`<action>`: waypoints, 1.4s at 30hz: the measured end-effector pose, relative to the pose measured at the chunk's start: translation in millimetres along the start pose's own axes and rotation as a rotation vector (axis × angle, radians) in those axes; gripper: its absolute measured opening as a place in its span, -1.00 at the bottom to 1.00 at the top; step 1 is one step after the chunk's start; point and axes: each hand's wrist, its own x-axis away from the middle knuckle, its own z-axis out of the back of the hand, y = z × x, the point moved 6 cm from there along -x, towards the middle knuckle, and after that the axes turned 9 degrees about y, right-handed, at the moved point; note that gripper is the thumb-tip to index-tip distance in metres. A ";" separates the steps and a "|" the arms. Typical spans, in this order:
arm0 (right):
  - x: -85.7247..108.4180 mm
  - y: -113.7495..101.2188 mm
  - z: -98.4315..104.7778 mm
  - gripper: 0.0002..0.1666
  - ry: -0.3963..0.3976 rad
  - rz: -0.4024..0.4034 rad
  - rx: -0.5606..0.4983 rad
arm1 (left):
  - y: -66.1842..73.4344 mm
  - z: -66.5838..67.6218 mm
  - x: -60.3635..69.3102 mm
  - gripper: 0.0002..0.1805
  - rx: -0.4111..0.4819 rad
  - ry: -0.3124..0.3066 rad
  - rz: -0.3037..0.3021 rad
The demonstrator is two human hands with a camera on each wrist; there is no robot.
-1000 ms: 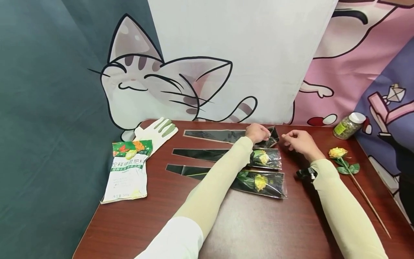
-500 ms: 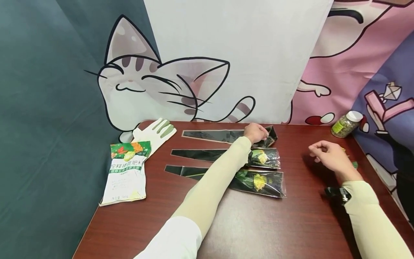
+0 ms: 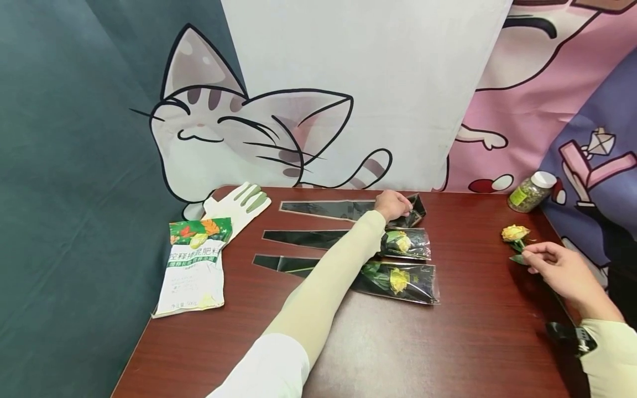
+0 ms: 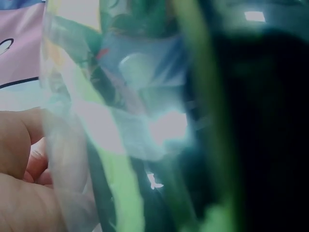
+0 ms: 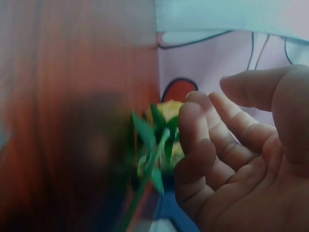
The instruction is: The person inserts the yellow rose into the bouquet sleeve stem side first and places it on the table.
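Observation:
My left hand (image 3: pixel 393 205) pinches the edge of the farthest black flower sleeve (image 3: pixel 328 209), whose wide right end stands raised and gaping. In the left wrist view, clear film and blurred green leaves cover much of the scene, with the fingers (image 4: pixel 19 159) partly behind the film. At the right, my right hand (image 3: pixel 569 276) hovers over the stem of a loose yellow rose (image 3: pixel 515 233). The right wrist view has its thumb and fingers apart and loosely bent, beside the leafy stem (image 5: pixel 153 157), holding nothing.
Two sleeves with yellow roses, a middle one (image 3: pixel 418 243) and a nearer one (image 3: pixel 423 282), lie under the left forearm. A fertilizer bag (image 3: pixel 194 276) and a white glove (image 3: pixel 231 207) are at the left. A lidded jar (image 3: pixel 530 194) stands at the back right.
My right hand has moved right and toward me, from beside the farthest sleeve to the loose rose's stem. The left hand stays in place on the sleeve.

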 end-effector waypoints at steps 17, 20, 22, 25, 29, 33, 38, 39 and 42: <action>35.7 49.8 22.8 -0.34 -0.122 -0.150 0.259 | -2.0 -0.8 -7.7 -0.89 0.054 -0.012 0.020; 35.9 54.4 21.0 -0.30 -0.165 -0.176 0.262 | -2.6 -1.2 -7.8 -0.88 0.054 -0.008 0.021; 36.3 57.1 20.5 -0.30 -0.183 -0.189 0.270 | -3.2 -2.3 -7.8 -0.87 0.045 -0.011 0.017; 37.8 59.4 18.9 -0.36 -0.191 -0.195 0.268 | -4.3 -3.1 -6.5 -0.86 0.032 -0.010 0.016; 38.1 58.8 15.1 -0.45 -0.192 -0.179 0.242 | -4.6 -1.0 -1.6 -0.88 0.022 -0.002 0.016; 35.1 54.4 13.9 -0.51 -0.198 -0.162 0.234 | -3.1 2.0 3.0 -0.90 0.016 -0.003 0.001; 29.4 43.1 13.2 -0.55 -0.203 -0.132 0.191 | -0.3 6.7 6.5 -0.90 -0.009 0.018 -0.019; 28.5 40.6 12.4 -0.54 -0.205 -0.129 0.177 | 0.2 7.2 7.1 -0.90 -0.007 0.018 -0.019; 25.3 32.7 9.3 -0.54 -0.204 -0.119 0.139 | 1.2 7.3 8.7 -0.89 0.008 0.011 -0.013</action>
